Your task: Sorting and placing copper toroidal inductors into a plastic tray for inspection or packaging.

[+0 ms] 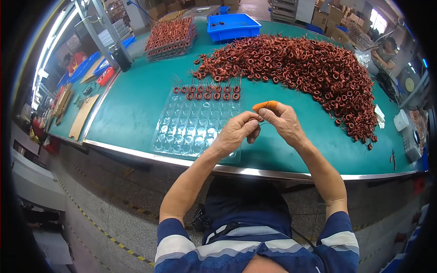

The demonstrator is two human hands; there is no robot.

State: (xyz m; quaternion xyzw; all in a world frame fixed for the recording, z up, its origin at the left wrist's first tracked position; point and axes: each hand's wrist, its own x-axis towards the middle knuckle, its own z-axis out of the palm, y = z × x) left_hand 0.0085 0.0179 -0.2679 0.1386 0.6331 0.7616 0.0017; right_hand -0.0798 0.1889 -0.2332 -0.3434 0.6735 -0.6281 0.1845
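My left hand [237, 132] is closed, thumb and fingers pinching a small copper-red toroidal coil [261, 121], mostly hidden by the fingertips. Against it, my right hand [286, 123] is also closed, thumb pressed to a finger that wears an orange finger cot [265, 106]. Thin dark wire leads show at the right fingertips. Both hands are above the table, just right of a clear plastic tray [157, 142] with round pockets. Two rows of coils [208, 96] fill the tray's far end, leads pointing up; the nearer pockets hold nothing.
A large heap of loose coils [291, 59] spreads across the green table [123, 113] from far middle to right. Filled stacked trays [170, 38] and a blue bin [233, 28] stand at the back. Pliers [393, 159] lie at right. Another person [386, 53] sits beyond the far right.
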